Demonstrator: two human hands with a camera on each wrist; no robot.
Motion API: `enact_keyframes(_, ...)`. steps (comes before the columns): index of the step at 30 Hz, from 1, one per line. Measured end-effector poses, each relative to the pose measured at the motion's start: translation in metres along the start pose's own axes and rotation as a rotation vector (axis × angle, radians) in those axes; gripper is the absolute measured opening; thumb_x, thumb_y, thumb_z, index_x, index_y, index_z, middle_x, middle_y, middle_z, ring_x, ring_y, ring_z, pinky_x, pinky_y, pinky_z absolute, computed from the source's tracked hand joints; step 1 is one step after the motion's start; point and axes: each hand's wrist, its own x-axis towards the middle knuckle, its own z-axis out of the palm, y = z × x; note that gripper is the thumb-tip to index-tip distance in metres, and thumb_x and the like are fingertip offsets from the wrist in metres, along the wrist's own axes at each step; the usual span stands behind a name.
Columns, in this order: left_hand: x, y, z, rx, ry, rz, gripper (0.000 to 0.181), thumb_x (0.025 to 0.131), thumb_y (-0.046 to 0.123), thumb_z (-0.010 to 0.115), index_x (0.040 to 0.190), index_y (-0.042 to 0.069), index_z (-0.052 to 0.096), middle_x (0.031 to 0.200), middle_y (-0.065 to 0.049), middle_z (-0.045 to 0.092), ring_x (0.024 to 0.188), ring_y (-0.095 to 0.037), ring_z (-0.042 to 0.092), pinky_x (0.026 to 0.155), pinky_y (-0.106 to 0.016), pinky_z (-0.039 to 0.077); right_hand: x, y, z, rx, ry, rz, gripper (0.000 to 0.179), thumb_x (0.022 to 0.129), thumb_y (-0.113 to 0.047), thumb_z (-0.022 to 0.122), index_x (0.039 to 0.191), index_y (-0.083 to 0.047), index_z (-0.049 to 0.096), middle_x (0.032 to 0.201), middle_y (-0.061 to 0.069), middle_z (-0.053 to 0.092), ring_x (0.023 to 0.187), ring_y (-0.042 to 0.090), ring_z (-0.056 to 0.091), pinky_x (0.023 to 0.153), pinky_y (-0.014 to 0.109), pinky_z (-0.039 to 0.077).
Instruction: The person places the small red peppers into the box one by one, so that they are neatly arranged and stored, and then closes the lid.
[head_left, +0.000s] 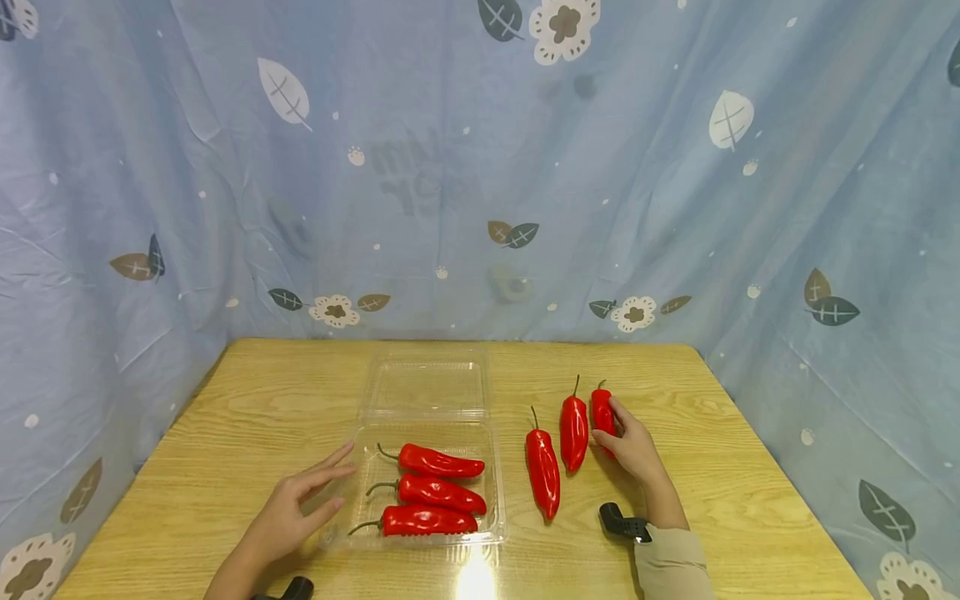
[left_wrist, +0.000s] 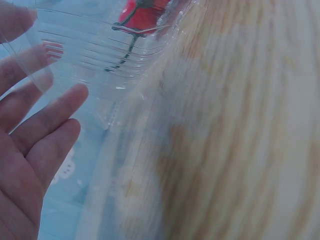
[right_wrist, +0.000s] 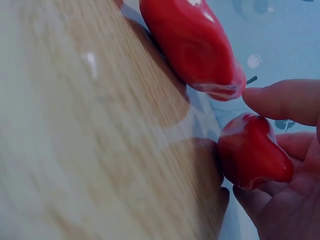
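Note:
In the head view, a clear plastic clamshell box (head_left: pixel 495 500) lies with its lid folded back and three red chili peppers (head_left: pixel 441 492) side by side inside. My left hand (head_left: pixel 288 508) is at the box's left edge, fingers spread and holding nothing; the left wrist view shows its fingertips (left_wrist: pixel 75 97) close by the clear wall. My right hand (head_left: pixel 633 450) curls its thumb and fingers round a red pepper (head_left: pixel 602 408), the rightmost one on the table. In the right wrist view, that pepper's rounded end (right_wrist: pixel 252 152) sits between thumb and fingers, low against the wood.
Two more red peppers lie between the box and my right hand, one nearer (head_left: pixel 543 475) and one farther back (head_left: pixel 574 433). The wooden table (head_left: pixel 285 400) ends at a blue patterned curtain (head_left: pixel 442 167) behind and at both sides.

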Motion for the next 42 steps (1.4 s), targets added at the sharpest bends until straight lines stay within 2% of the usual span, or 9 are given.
enact_keyframes(5,0.001,0.002,0.000,0.007,0.010,0.018,0.038,0.084,-0.010,0.062,0.122,-0.006,0.059,0.145,-0.023,0.041,0.134,-0.005,0.038,0.101,-0.009,0.034,0.001,0.000,0.001,-0.008,0.016,0.021,0.076,0.090,-0.010,0.063,0.149,0.005,0.017,0.150,0.029,0.027,0.135,0.042,0.034,0.108,0.049,0.034)
enact_keyframes(11,0.001,0.003,0.000,0.016,0.016,0.021,0.039,0.084,-0.010,0.062,0.122,-0.006,0.059,0.143,-0.026,0.042,0.133,-0.004,0.039,0.101,-0.009,0.035,0.000,0.000,0.001,-0.035,0.063,0.056,0.069,0.090,-0.009,0.058,0.148,0.004,0.023,0.145,0.032,0.033,0.132,0.043,0.039,0.106,0.050,0.038)
enact_keyframes(20,0.000,0.000,0.001,0.021,0.021,0.020,0.040,0.083,-0.010,0.063,0.123,-0.006,0.059,0.142,-0.026,0.042,0.132,-0.005,0.040,0.100,-0.009,0.035,-0.001,-0.001,-0.003,0.026,0.072,0.080,0.064,0.091,-0.004,0.053,0.147,0.005,0.024,0.147,0.031,0.032,0.134,0.041,0.038,0.106,0.048,0.038)
enact_keyframes(22,0.000,-0.002,0.001,0.019,0.030,0.037,0.041,0.082,-0.011,0.063,0.123,-0.006,0.059,0.143,-0.025,0.043,0.132,-0.006,0.041,0.100,-0.008,0.035,-0.001,-0.002,-0.004,0.047,0.076,0.083,0.063,0.092,-0.004,0.052,0.148,0.004,0.024,0.149,0.028,0.031,0.135,0.040,0.036,0.105,0.040,0.040)
enact_keyframes(24,0.000,-0.003,0.002,0.014,0.040,0.055,0.043,0.081,-0.012,0.063,0.123,-0.005,0.059,0.143,-0.023,0.043,0.131,-0.006,0.041,0.099,-0.008,0.035,-0.002,-0.004,-0.006,0.088,0.083,0.082,0.063,0.092,-0.004,0.052,0.148,0.003,0.024,0.151,0.026,0.029,0.137,0.038,0.034,0.101,0.027,0.043)
enact_keyframes(28,-0.001,-0.004,0.002,0.011,0.037,0.049,0.043,0.082,-0.012,0.063,0.124,-0.005,0.058,0.144,-0.022,0.042,0.132,-0.006,0.041,0.099,-0.008,0.035,-0.004,-0.010,-0.009,0.195,0.110,0.053,0.062,0.093,-0.002,0.052,0.149,0.001,0.025,0.153,0.022,0.027,0.138,0.036,0.032,0.082,0.004,0.042)
enact_keyframes(34,0.000,-0.003,0.001,0.008,0.038,0.042,0.043,0.082,-0.012,0.063,0.124,-0.005,0.058,0.145,-0.021,0.042,0.132,-0.005,0.040,0.099,-0.008,0.035,-0.006,-0.020,-0.010,0.286,0.146,-0.018,0.062,0.092,0.002,0.053,0.148,0.000,0.027,0.152,0.022,0.029,0.138,0.038,0.032,0.078,0.000,0.042)
enact_keyframes(42,-0.001,-0.003,0.002,0.026,0.030,0.037,0.043,0.082,-0.011,0.063,0.125,-0.003,0.058,0.145,-0.021,0.042,0.131,-0.007,0.041,0.099,-0.008,0.035,-0.010,-0.029,-0.009,0.320,0.131,-0.036,0.062,0.093,0.003,0.052,0.148,0.000,0.026,0.153,0.021,0.027,0.139,0.036,0.031,0.080,0.000,0.042)
